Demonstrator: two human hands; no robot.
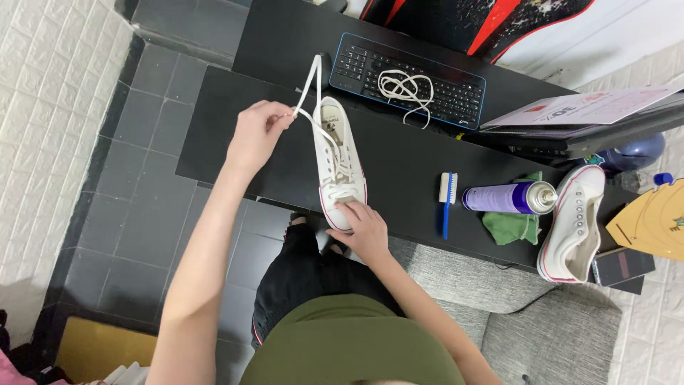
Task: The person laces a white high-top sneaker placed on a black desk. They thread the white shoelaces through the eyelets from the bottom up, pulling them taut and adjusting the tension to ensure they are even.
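Note:
A white sneaker (335,153) lies on the black desk (399,164), toe toward me. My right hand (365,229) presses down on its toe cap, holding it still. My left hand (258,132) pinches the white shoelace (311,82), which runs taut from the eyelets up and away to the left. Part of the lace is still threaded through the lower eyelets.
A loose white lace (406,89) lies on a black keyboard (411,80). To the right are a blue-handled brush (446,202), a purple spray can (509,197), a green cloth (513,227), a second white sneaker (573,224), papers (584,107) and a yellow object (652,221).

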